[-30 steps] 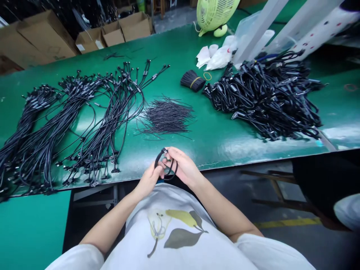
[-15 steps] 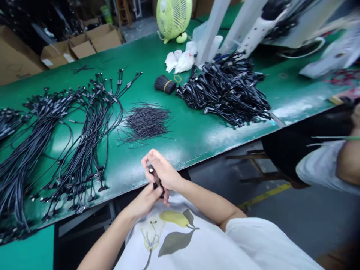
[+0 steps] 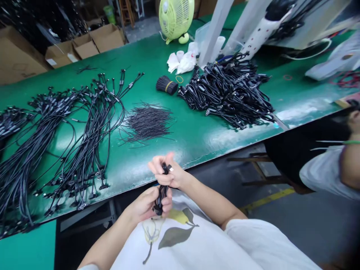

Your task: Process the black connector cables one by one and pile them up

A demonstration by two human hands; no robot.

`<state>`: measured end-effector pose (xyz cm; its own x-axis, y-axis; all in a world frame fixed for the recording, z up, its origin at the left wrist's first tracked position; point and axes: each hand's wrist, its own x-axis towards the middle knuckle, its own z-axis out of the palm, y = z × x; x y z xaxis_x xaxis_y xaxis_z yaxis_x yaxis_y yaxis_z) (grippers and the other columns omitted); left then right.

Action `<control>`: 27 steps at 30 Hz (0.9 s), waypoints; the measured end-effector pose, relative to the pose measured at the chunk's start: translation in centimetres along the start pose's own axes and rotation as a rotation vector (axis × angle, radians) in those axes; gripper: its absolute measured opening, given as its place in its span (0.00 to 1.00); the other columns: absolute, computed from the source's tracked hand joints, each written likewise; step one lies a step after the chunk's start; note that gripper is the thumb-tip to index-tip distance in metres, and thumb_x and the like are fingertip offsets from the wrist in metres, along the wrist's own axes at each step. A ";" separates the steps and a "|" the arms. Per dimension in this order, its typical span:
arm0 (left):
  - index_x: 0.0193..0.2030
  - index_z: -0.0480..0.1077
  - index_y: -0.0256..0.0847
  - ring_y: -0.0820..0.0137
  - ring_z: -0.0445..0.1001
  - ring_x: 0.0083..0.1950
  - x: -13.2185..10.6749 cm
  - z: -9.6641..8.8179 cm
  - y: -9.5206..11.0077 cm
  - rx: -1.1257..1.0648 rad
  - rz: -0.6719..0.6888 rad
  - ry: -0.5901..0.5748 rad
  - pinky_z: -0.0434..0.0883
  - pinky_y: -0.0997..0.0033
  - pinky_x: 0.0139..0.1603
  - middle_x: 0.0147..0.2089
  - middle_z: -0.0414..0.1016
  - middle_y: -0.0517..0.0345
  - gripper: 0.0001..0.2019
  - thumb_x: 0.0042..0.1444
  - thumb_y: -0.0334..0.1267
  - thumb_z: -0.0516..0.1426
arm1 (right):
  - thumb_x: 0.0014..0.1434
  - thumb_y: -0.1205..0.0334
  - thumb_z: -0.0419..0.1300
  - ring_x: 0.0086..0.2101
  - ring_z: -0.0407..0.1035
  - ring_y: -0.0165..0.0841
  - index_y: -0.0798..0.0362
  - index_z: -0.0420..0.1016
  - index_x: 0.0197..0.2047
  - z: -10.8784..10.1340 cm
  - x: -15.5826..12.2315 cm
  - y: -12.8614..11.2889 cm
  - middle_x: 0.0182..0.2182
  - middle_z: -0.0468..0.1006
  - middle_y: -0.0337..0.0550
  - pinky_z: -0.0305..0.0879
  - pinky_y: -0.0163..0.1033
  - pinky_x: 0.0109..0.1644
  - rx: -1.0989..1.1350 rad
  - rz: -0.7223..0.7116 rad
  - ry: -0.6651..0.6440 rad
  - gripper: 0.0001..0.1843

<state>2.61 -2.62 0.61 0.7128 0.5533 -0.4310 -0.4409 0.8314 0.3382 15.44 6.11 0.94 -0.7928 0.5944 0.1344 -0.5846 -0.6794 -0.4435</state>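
A folded black cable (image 3: 162, 192) with a metal-tipped plug at its upper end is held upright before my shirt. My left hand (image 3: 146, 204) is closed around the lower part, fingers wrapping behind it. Higher up, my right hand (image 3: 173, 175) grips the same cable below the plug. Ahead of the hands, on the green table (image 3: 135, 161), lies a loose pile of thin black ties (image 3: 149, 122). Farther right is a large heap of folded black cables (image 3: 227, 92).
Long straight black cables (image 3: 92, 127) spread over the table's left side. A banded bundle of black ties (image 3: 166, 84) lies near white rolls (image 3: 185, 62). Behind them stands a green fan (image 3: 176, 18). Another person's arm (image 3: 350, 165) shows at the right edge.
The folded cable has come into fuller view between my hands. My right hand has moved slightly right and down, its fingers shifting around the cable near the plug.
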 end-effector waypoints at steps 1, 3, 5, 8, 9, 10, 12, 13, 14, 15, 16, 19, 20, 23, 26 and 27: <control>0.39 0.71 0.34 0.77 0.61 0.27 0.2 0.3 0.0 -0.036 -0.004 0.019 0.63 0.77 0.27 0.28 0.58 0.61 0.23 0.53 0.56 0.61 | 0.49 0.28 0.59 0.11 0.39 0.12 0.57 0.61 0.25 -0.2 -0.1 -0.2 0.20 0.58 0.26 0.35 0.22 0.12 0.027 -0.026 0.009 0.35; 0.40 0.73 0.34 0.76 0.62 0.29 0.6 0.5 -0.1 -0.110 -0.039 0.022 0.65 0.75 0.32 0.29 0.58 0.61 0.22 0.54 0.54 0.61 | 0.49 0.30 0.60 0.11 0.40 0.11 0.57 0.61 0.24 -0.4 -0.3 -0.4 0.20 0.59 0.27 0.37 0.21 0.12 0.026 -0.065 0.021 0.34; 0.40 0.74 0.34 0.78 0.59 0.28 0.9 0.3 -0.2 -0.178 -0.068 -0.023 0.65 0.74 0.33 0.28 0.55 0.63 0.19 0.54 0.50 0.62 | 0.49 0.31 0.61 0.11 0.42 0.11 0.58 0.63 0.25 -0.5 -0.5 -0.4 0.21 0.61 0.28 0.37 0.21 0.12 0.011 -0.069 0.001 0.33; 0.44 0.75 0.36 0.79 0.54 0.26 1.2 -0.7 -0.7 -0.219 -0.107 -0.115 0.62 0.76 0.30 0.28 0.52 0.65 0.18 0.52 0.47 0.64 | 0.51 0.32 0.59 0.11 0.43 0.11 0.58 0.63 0.25 -0.9 -0.8 0.3 0.22 0.61 0.29 0.38 0.21 0.11 0.071 -0.036 -0.100 0.33; 0.46 0.75 0.36 0.79 0.53 0.26 1.2 -1.1 -0.8 -0.207 -0.120 -0.142 0.62 0.76 0.29 0.28 0.52 0.64 0.20 0.51 0.47 0.65 | 0.51 0.31 0.59 0.11 0.43 0.11 0.58 0.63 0.24 -1.2 -1.0 0.5 0.22 0.61 0.29 0.38 0.21 0.11 0.098 -0.016 -0.141 0.33; 0.47 0.75 0.36 0.79 0.52 0.26 1.3 -1.3 -0.9 -0.185 -0.132 -0.164 0.61 0.75 0.29 0.29 0.53 0.64 0.22 0.49 0.48 0.66 | 0.51 0.30 0.59 0.11 0.43 0.11 0.58 0.62 0.24 -1.4 -1.1 0.8 0.22 0.61 0.29 0.37 0.21 0.10 0.114 0.002 -0.175 0.34; 0.46 0.75 0.34 0.79 0.50 0.26 1.3 -1.6 -0.8 -0.138 -0.155 -0.164 0.58 0.76 0.27 0.29 0.53 0.63 0.24 0.49 0.51 0.66 | 0.47 0.28 0.59 0.11 0.43 0.11 0.57 0.61 0.24 -2.0 -1.2 1.3 0.22 0.61 0.29 0.38 0.21 0.10 0.106 0.021 -0.193 0.36; 0.45 0.75 0.32 0.79 0.49 0.25 1.3 -1.5 -0.7 -0.118 -0.156 -0.137 0.57 0.76 0.26 0.28 0.53 0.63 0.24 0.51 0.53 0.64 | 0.45 0.27 0.59 0.11 0.43 0.11 0.57 0.61 0.24 -2.1 -1.1 1.5 0.22 0.61 0.29 0.39 0.22 0.10 0.086 0.018 -0.173 0.36; 0.43 0.76 0.31 0.79 0.49 0.25 1.2 -1.2 -0.5 -0.103 -0.141 -0.096 0.56 0.77 0.25 0.28 0.52 0.63 0.24 0.53 0.54 0.62 | 0.45 0.26 0.59 0.11 0.42 0.11 0.57 0.61 0.24 -2.3 -1.1 1.5 0.22 0.61 0.29 0.40 0.22 0.10 0.063 0.004 -0.140 0.37; 0.42 0.76 0.30 0.79 0.49 0.25 1.3 -0.9 -0.4 -0.089 -0.113 -0.048 0.56 0.77 0.25 0.27 0.52 0.64 0.23 0.55 0.54 0.61 | 0.45 0.25 0.58 0.11 0.42 0.12 0.56 0.60 0.25 -2.4 -1.0 1.5 0.22 0.60 0.28 0.41 0.22 0.10 0.039 -0.022 -0.101 0.37; 0.41 0.75 0.30 0.79 0.49 0.24 1.3 -0.6 -0.3 -0.074 -0.068 0.002 0.56 0.77 0.25 0.26 0.52 0.64 0.22 0.55 0.52 0.61 | 0.45 0.25 0.57 0.12 0.41 0.12 0.56 0.59 0.25 -2.4 -0.9 1.3 0.21 0.58 0.27 0.41 0.23 0.11 0.012 -0.055 -0.064 0.37; 0.36 0.74 0.32 0.79 0.51 0.24 1.5 -0.3 -0.2 0.011 0.089 0.132 0.58 0.77 0.26 0.24 0.52 0.65 0.18 0.51 0.49 0.65 | 0.48 0.22 0.51 0.12 0.44 0.14 0.55 0.60 0.25 -2.3 -1.0 -0.1 0.22 0.57 0.28 0.46 0.25 0.13 -0.180 -0.176 0.025 0.38; 0.34 0.74 0.32 0.79 0.51 0.24 1.5 -0.5 -0.2 0.067 0.130 0.182 0.57 0.77 0.26 0.24 0.52 0.65 0.19 0.50 0.49 0.65 | 0.50 0.23 0.51 0.13 0.50 0.17 0.55 0.61 0.25 -2.1 -1.3 -0.8 0.23 0.59 0.30 0.52 0.27 0.15 -0.333 -0.214 0.054 0.37; 0.32 0.72 0.34 0.78 0.52 0.23 1.2 -1.9 0.3 0.390 0.246 0.382 0.56 0.76 0.25 0.22 0.54 0.66 0.21 0.52 0.54 0.62 | 0.59 0.36 0.55 0.31 0.70 0.29 0.55 0.72 0.33 -1.3 -2.8 -2.8 0.33 0.71 0.42 0.70 0.39 0.37 -1.115 -0.349 0.165 0.27; 0.31 0.71 0.36 0.74 0.58 0.24 0.2 -3.0 1.7 0.892 0.307 0.530 0.58 0.73 0.28 0.21 0.60 0.63 0.21 0.59 0.55 0.55 | 0.66 0.52 0.54 0.50 0.67 0.38 0.53 0.72 0.51 -0.7 -4.3 -3.0 0.48 0.73 0.51 0.62 0.49 0.56 -1.927 -0.368 0.017 0.16; 0.32 0.71 0.37 0.72 0.62 0.26 -0.3 -3.1 2.3 1.068 0.310 0.538 0.60 0.72 0.30 0.23 0.65 0.61 0.19 0.61 0.53 0.53 | 0.68 0.57 0.51 0.49 0.67 0.37 0.54 0.70 0.53 -0.7 -4.6 -2.6 0.47 0.74 0.52 0.63 0.48 0.55 -2.099 -0.319 -0.076 0.15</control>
<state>-0.25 -0.73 -1.09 0.2317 0.8799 -0.4149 0.2950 0.3428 0.8919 20.72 5.44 0.87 -0.7650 0.5126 0.3899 0.3059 0.8220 -0.4803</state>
